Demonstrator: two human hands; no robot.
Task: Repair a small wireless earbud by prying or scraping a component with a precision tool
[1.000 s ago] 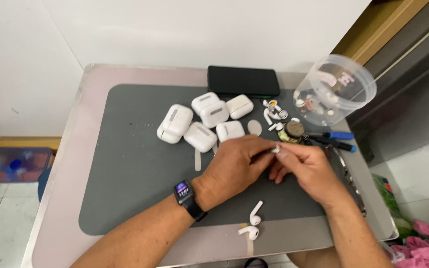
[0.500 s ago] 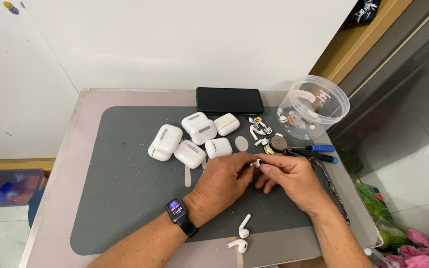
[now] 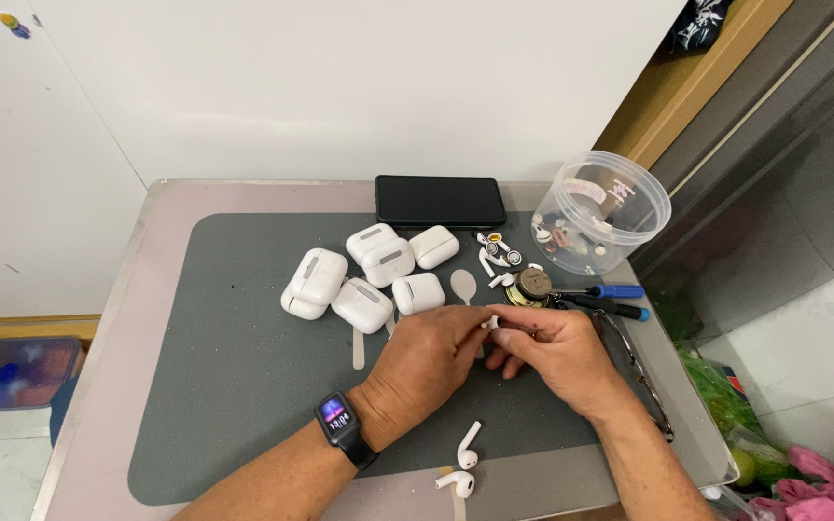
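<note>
My left hand [image 3: 427, 362] and my right hand [image 3: 550, 352] meet over the grey mat [image 3: 224, 386], both pinching a small white earbud part [image 3: 490, 323] between the fingertips. A smartwatch [image 3: 337, 421] is on my left wrist. Two white earbuds [image 3: 463, 465] lie on the mat near its front edge, just below my hands. Several white earbud cases [image 3: 369, 275] sit in a cluster beyond my left hand.
A black phone [image 3: 439, 200] lies at the mat's far edge. A clear round plastic tub [image 3: 608, 210] with small parts stands at the right. Loose earbud pieces [image 3: 496, 253], a round metal disc [image 3: 534, 284] and blue-handled tools [image 3: 610, 291] lie beside it. The table's right edge drops to the floor.
The view has shifted slightly. My hands stay together on the small white part, with only small finger movements.
</note>
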